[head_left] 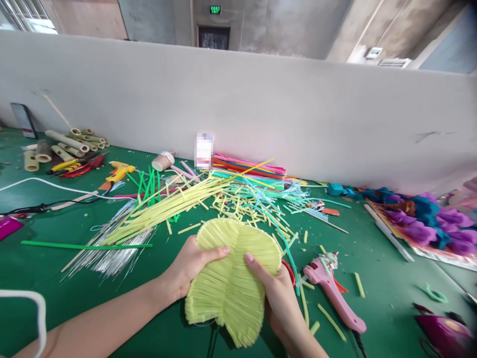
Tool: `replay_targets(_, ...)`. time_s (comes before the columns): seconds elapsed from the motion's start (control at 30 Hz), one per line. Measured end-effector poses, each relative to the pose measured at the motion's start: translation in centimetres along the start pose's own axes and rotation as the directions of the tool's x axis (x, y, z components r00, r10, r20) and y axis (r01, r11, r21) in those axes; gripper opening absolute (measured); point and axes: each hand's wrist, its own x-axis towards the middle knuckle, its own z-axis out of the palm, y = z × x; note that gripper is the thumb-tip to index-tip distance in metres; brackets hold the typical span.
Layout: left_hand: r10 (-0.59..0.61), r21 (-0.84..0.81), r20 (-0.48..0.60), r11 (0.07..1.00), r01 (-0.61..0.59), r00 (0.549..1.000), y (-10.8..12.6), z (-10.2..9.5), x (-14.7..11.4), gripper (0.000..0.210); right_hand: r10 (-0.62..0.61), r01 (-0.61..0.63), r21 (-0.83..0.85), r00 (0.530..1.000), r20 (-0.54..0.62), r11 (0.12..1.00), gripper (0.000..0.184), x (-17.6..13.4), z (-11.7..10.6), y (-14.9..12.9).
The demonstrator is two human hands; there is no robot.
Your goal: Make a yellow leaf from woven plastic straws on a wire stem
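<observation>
A yellow-green leaf-shaped piece (231,283), made of closely set fuzzy pipe cleaners with a centre crease, is held up above the green table. My left hand (194,263) grips its left edge, thumb lying on the front face. On the right edge, my right hand (274,286) holds it the same way, thumb on top and fingers hidden behind. Just right of that hand lies a pink glue gun (333,293). Loose yellow pipe cleaners (175,204) are heaped behind the piece, with short cut bits (242,206) scattered around them.
Silvery wires (112,258) and a green pipe cleaner (85,245) lie left. Farther back are a yellow glue gun (121,170), pliers (84,166) and bamboo tubes (70,141). Purple and teal flowers (428,219) lie right. A white partition (238,104) bounds the green table (137,318).
</observation>
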Motion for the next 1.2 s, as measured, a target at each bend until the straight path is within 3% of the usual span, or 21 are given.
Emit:
replay_targets(0.4,-0.036,-0.072,-0.001,0.997,0.035,0.999,0.4,-0.3,0.7,0.04,0.071,-0.076,0.137,0.997,0.042,0.988,0.049,0.2,0.0,0.1)
replay_targets(0.63,-0.047,-0.006,0.07,0.999,0.048,0.996,1.2,-1.0,0.6,0.041,0.088,-0.09,0.059,0.996,0.031,0.994,0.053,0.2,-0.1,-0.2)
replay_targets(0.77,-0.038,0.061,0.016,0.997,0.037,0.999,1.8,-1.4,0.7,0.039,0.115,-0.117,0.022,0.991,0.064,0.993,0.053,0.3,-0.2,-0.5)
replay_targets(1.0,-0.065,0.075,0.06,0.995,0.061,0.996,0.9,-1.5,0.9,0.038,0.103,-0.101,0.059,0.994,-0.033,0.993,0.049,0.8,-0.4,-0.5)
replay_targets(1.2,-0.082,0.045,0.075,0.996,0.078,0.994,0.9,-1.9,1.5,0.036,0.101,-0.098,0.071,0.994,-0.037,0.993,0.053,1.0,-0.6,-0.5)
